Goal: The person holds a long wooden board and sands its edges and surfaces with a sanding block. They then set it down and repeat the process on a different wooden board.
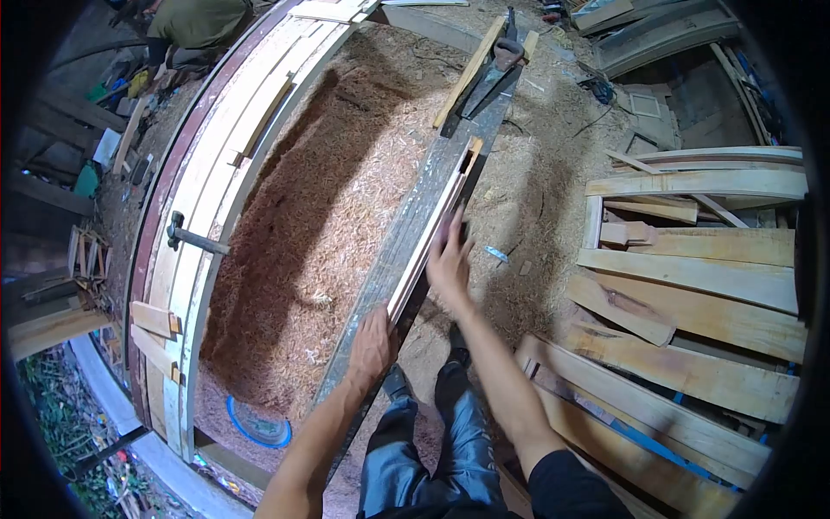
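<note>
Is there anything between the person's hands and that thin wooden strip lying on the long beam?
Nothing visible. The left hand rests against the near end of the strip, and the right hand lies on it farther along the beam.

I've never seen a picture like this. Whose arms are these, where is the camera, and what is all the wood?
The single picture comes from a camera worn on a person's head, looking down, so the arms are their own. The left hand rests on a long dark beam that runs away from them. The right hand presses on a pale thin strip lying along that beam. Sawdust covers the ground. Planks are stacked to the right, a big curved wooden frame lies to the left with a hammer on it. Another person is partly visible at the top.
</note>
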{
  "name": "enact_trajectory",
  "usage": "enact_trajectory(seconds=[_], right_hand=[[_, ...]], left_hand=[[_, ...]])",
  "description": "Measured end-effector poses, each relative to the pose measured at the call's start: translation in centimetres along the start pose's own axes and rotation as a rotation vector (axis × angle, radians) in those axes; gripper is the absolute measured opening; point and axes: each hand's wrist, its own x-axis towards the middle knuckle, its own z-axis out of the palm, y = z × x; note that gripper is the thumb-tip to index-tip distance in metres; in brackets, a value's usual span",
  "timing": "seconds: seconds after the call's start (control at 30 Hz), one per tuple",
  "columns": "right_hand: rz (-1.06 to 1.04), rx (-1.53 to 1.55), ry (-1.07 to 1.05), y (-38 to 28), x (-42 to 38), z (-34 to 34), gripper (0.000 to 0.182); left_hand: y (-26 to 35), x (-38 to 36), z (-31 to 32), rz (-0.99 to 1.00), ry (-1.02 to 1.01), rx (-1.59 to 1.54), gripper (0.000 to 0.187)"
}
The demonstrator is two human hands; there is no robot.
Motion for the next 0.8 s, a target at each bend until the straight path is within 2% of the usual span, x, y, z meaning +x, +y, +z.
enact_trajectory(seconds=[0.03, 0.07, 0.13, 0.23, 0.27, 0.3, 0.33, 0.4, 0.47, 0.53, 0.57, 0.6, 0.67, 0.73, 0.8], right_hand=[[0.131, -0.002, -0.052, -1.9, 3.0, -2.4, 0.066], [0.122, -0.003, 0.003, -2.3, 6.1, -3.2, 0.067], [0.112, -0.085, -0.049, -2.2, 10.4, -5.0, 0.066], [0.075, -0.038, -0.058, -1.5, 8.2, -4.2, 0.067], [0.051, -0.027, -0.057, -1.3, 5.5, -3.2, 0.068], [0.128, 0.044, -0.143, -2.8, 1.6, -3.4, 0.068], [0.007, -0.033, -0.076, -1.0, -0.9, -1.1, 0.066], [-0.028, -0.102, -0.167, 0.2, -6.6, 0.6, 0.065], [-0.124, -0.223, -0.100, 1.7, -8.0, 2.0, 0.066], [-0.218, -0.249, 0.085, 1.4, -6.5, 1.7, 0.070], [-0.190, -0.191, 0.029, 1.2, -4.8, 0.6, 0.073], [-0.089, -0.191, -0.013, 0.3, -3.5, -0.6, 0.075], [-0.236, -0.325, 0.070, 1.5, -1.6, -0.4, 0.081], [-0.310, -0.425, 0.067, 1.7, -2.2, -0.8, 0.081], [-0.430, -0.382, 0.098, 2.1, -3.0, -1.1, 0.081]], left_hand=[[0.1, -0.1, 0.0, -0.002, -0.001, -0.002, 0.055], [0.3, -0.1, -0.2, -0.004, -0.005, -0.002, 0.055], [0.0, -0.1, -0.1, -0.001, -0.004, 0.000, 0.054], [-0.4, -0.1, 0.4, 0.021, 0.016, -0.001, 0.052], [-0.5, 0.1, 0.5, 0.028, 0.030, -0.004, 0.053], [-0.7, 0.1, 0.7, 0.032, 0.041, -0.007, 0.054], [-0.6, -0.1, 0.8, 0.034, 0.050, -0.013, 0.055], [-0.3, 0.0, 0.5, 0.031, 0.050, 0.007, 0.049], [-0.3, 0.2, 0.4, 0.035, 0.061, 0.011, 0.046], [-0.8, -0.2, 1.1, 0.032, 0.067, -0.002, 0.046], [-1.2, -0.5, 1.7, 0.055, 0.142, 0.006, 0.046], [-0.9, -0.6, 1.1, 0.017, 0.104, 0.014, 0.047], [-0.3, -1.6, 0.0, -0.060, 0.026, 0.025, 0.047], [-1.7, -4.6, 0.9, -0.036, 0.108, 0.022, 0.049], [-3.1, -7.9, 1.0, -0.005, 0.160, 0.034, 0.050]])
